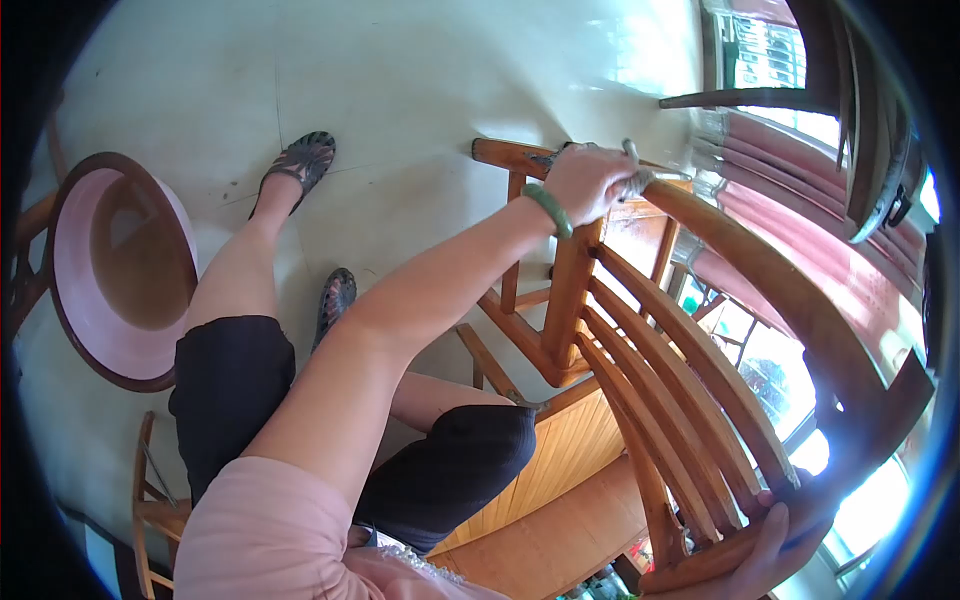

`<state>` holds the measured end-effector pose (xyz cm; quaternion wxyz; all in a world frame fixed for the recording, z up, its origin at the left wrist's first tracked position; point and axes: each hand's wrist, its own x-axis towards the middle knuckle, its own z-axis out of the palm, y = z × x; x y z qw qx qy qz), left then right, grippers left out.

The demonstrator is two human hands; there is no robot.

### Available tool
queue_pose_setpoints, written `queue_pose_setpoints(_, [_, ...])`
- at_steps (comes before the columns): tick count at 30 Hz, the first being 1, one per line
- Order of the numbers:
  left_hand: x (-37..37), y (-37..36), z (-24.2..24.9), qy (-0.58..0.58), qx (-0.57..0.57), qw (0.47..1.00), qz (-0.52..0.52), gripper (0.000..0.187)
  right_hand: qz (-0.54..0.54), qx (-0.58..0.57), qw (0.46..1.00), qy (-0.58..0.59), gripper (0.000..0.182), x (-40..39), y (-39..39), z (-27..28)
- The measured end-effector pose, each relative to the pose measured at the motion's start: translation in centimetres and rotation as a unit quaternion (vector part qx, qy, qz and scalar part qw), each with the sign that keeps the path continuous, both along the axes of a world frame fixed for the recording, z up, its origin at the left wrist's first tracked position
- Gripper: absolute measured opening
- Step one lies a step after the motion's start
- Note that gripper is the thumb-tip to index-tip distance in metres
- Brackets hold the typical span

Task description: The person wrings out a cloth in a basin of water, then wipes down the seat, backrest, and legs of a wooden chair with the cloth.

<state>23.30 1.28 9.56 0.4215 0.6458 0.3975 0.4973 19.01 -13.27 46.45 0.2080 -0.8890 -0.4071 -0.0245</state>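
Note:
My left hand (585,182), with a green bangle at its wrist, is closed on a grey cloth (636,182). It presses the cloth against the upper wooden rail of a wooden chair (700,220). The chair is tilted, with its slatted back toward the lower right. At that lower right corner, my right hand (768,545) grips the end of the chair back, partly hidden by shade and the wood.
A pink basin (72,270) with brownish water stands at the left on a wooden support. Below it is another wooden chair (150,510). Pink curtains (800,200) and bright windows line the right side. Pale floor tiles (400,70) spread across the top.

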Motion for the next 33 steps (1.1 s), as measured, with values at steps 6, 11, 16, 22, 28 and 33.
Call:
queue_pose_setpoints(6, [2.9,4.7,1.6,0.056,-0.183,0.97,-0.148,0.023,0.046,-0.044,0.997,-0.042,0.052,1.8,-0.7,0.6])
queue_pose_setpoints(11, [1.5,0.7,-1.1,-0.006,-0.087,0.995,-0.048,0.026,-0.026,-0.027,0.999,-0.025,0.055,1.7,-0.2,0.9])
queue_pose_setpoints(16, [-3.5,-5.1,-10.4,-0.017,-0.254,0.967,0.006,0.03,0.028,-0.089,0.994,-0.061,0.062,2.8,-1.5,1.5])
queue_pose_setpoints(22, [-4.0,-3.5,-3.9,-0.321,-0.388,0.863,-0.054,0.035,0.073,-0.126,0.983,-0.108,0.066,3.0,-1.0,1.9])
queue_pose_setpoints(28, [0.1,3.1,1.9,0.029,-0.23,0.954,-0.191,0.047,0.11,-0.097,0.988,-0.043,0.06,3.0,-0.8,2.0])
queue_pose_setpoints(33, [-2.6,2.4,2.2,0.194,-0.17,0.954,-0.154,0.056,0.238,-0.111,0.964,-0.034,0.059,3.4,-2.5,2.8])
